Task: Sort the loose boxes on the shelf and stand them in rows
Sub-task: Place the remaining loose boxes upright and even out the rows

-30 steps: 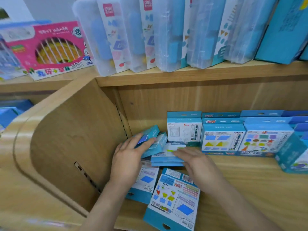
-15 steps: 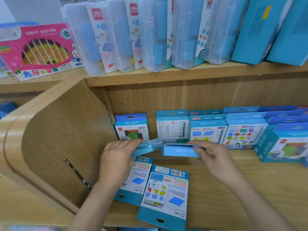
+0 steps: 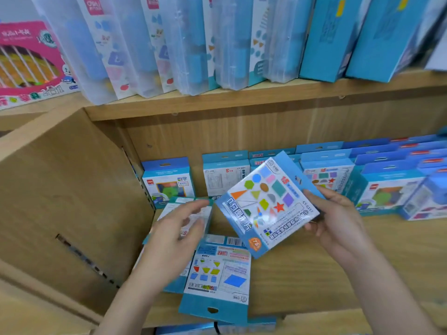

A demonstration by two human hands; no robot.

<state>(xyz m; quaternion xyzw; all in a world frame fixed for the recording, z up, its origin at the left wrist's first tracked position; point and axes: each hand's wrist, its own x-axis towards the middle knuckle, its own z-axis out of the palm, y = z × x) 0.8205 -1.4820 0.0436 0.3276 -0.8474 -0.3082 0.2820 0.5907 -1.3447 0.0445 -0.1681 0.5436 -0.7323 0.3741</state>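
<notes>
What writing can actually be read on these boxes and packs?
"CY-C157" and "75": the shapes box held in the right hand.
"deli": red tag on a clear pack on the upper shelf.
"S": the standing white box.
Chinese lettering, barcodes and fine print: too blurred to read.

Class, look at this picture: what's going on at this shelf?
A person is sorting small blue boxes on a wooden shelf. The right hand holds a shapes box tilted in the air, its front facing up. The left hand is on a blurred box near the left wall. Another box lies flat at the front edge, and a row already stands at the back.
</notes>
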